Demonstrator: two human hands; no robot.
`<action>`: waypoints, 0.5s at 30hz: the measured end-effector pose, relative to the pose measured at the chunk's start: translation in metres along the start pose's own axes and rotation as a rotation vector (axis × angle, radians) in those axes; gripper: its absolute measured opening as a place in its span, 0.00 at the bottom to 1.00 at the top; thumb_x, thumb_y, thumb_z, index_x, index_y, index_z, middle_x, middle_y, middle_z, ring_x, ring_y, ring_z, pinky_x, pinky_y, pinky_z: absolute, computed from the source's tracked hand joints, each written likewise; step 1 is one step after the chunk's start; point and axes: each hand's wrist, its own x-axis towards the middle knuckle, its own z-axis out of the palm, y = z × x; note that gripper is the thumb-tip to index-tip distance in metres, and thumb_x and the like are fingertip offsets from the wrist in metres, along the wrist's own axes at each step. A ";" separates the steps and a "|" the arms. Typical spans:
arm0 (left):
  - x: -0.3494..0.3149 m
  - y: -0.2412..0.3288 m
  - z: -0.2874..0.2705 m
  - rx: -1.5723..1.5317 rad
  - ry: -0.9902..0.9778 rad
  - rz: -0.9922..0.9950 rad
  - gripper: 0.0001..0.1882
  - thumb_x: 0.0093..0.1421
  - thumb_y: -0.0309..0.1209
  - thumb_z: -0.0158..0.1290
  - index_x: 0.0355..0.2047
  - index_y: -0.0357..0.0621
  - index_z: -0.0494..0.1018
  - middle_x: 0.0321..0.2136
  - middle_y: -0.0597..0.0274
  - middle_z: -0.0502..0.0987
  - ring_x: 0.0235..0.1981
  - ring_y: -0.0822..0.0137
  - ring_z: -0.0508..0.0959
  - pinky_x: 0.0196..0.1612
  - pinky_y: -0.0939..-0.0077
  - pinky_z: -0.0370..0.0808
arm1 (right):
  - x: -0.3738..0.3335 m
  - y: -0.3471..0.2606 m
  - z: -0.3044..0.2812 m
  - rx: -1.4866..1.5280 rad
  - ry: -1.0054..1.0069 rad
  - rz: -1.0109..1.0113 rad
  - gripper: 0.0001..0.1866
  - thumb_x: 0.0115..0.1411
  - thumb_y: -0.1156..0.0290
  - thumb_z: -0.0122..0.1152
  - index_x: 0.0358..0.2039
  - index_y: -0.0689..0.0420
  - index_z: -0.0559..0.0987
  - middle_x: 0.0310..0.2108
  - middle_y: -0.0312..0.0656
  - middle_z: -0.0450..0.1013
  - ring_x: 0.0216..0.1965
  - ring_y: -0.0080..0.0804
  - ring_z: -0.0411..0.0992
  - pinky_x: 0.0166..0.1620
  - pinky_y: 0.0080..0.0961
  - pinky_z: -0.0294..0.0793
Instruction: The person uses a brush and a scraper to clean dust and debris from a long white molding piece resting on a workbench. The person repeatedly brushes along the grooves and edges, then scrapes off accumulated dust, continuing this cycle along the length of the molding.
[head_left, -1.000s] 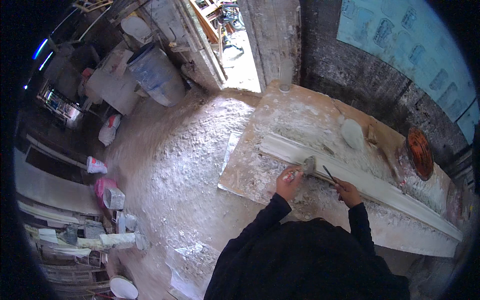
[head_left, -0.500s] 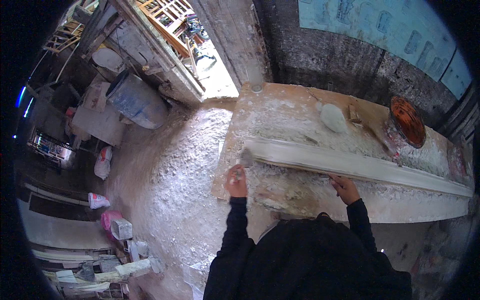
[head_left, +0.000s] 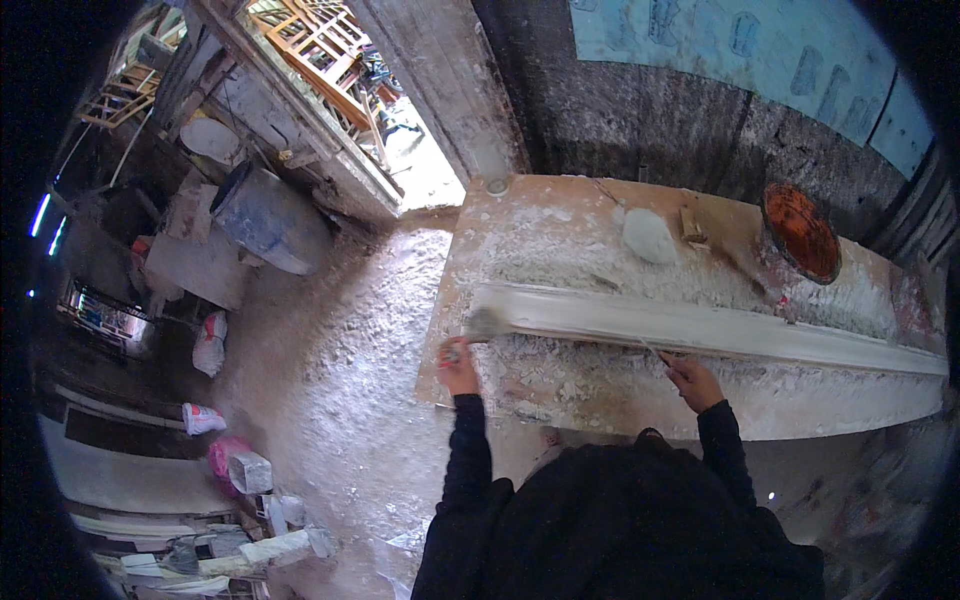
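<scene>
A long white plaster moulding (head_left: pixel 640 318) with ridged edges lies along the work table. At its left end, my left hand (head_left: pixel 459 370) is closed round a scraper (head_left: pixel 487 322) with a wide grey blade, blurred by motion. My right hand (head_left: pixel 692 382) grips a thin spatula (head_left: pixel 652 349) by its handle, its tip at the near edge of the moulding. My fingers partly cover both handles.
White plaster residue coats the table (head_left: pixel 560 215). Behind the moulding are a white lump (head_left: pixel 649 236), a small wooden block (head_left: pixel 692 225) and an orange basin (head_left: pixel 802 232). A blue barrel (head_left: pixel 266 217) stands left of the doorway; a white sack (head_left: pixel 209 345) lies below it.
My left hand and the scraper have shifted slightly left and down at the moulding's end. The right hand keeps its hold, and the spatula's blade now shows more. The whole view has shifted a little.
</scene>
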 end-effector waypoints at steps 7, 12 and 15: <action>0.038 0.058 -0.033 0.261 0.266 0.201 0.04 0.51 0.24 0.51 0.28 0.38 0.70 0.27 0.62 0.73 0.29 0.73 0.72 0.33 0.81 0.69 | -0.016 0.024 -0.003 0.011 0.055 -0.030 0.18 0.54 0.64 0.49 0.47 0.42 0.70 0.24 0.48 0.68 0.29 0.45 0.66 0.33 0.37 0.66; -0.024 0.067 0.067 -0.226 0.025 0.051 0.04 0.51 0.23 0.52 0.29 0.37 0.70 0.26 0.64 0.73 0.23 0.74 0.72 0.27 0.83 0.69 | -0.021 0.039 -0.007 0.035 0.010 0.000 0.18 0.54 0.63 0.49 0.48 0.40 0.69 0.23 0.48 0.67 0.29 0.44 0.66 0.33 0.36 0.66; -0.087 0.092 0.124 -0.032 -0.218 0.077 0.05 0.51 0.23 0.52 0.29 0.38 0.70 0.27 0.64 0.73 0.23 0.76 0.72 0.25 0.83 0.71 | -0.022 0.042 -0.015 0.033 -0.022 0.013 0.19 0.54 0.62 0.49 0.48 0.39 0.68 0.25 0.48 0.67 0.29 0.44 0.67 0.33 0.36 0.66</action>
